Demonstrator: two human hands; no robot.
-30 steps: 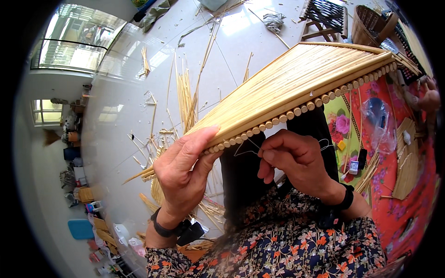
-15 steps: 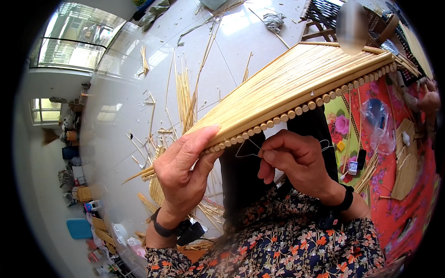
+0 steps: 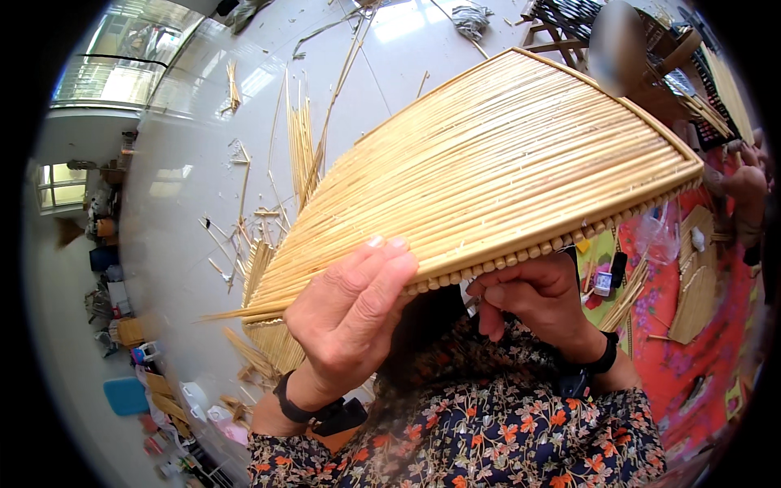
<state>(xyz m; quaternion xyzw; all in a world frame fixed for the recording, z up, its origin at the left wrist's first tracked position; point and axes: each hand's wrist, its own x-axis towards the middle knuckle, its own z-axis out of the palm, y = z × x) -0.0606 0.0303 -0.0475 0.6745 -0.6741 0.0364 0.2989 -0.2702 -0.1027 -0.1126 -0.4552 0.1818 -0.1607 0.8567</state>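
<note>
A wide panel of pale straw-coloured stalks (image 3: 488, 154) set side by side slants across the middle, with its broad top face toward me. Along its near edge runs a thicker rim, and a row of round cut stalk ends (image 3: 521, 254) shows beneath. My left hand (image 3: 350, 305) grips this edge toward the left, fingers on top and the thumb hidden below. Just under the edge, right of centre, my right hand (image 3: 541, 301) is closed in a pinch. Its fingertips are partly hidden, and the thin thread seen there earlier can hardly be made out.
Loose stalks (image 3: 301, 146) and scraps litter the pale tiled floor. To the right, a red floral cloth (image 3: 651, 358) bears a small stalk panel (image 3: 691, 285), a plastic bag (image 3: 657, 236) and a stalk bundle (image 3: 626, 297). Another person (image 3: 744, 191) is at the far right.
The panel has tilted so that more of its top face shows and its near edge sits lower. My right hand has moved up close beneath that edge; the thread loop is no longer visible.
</note>
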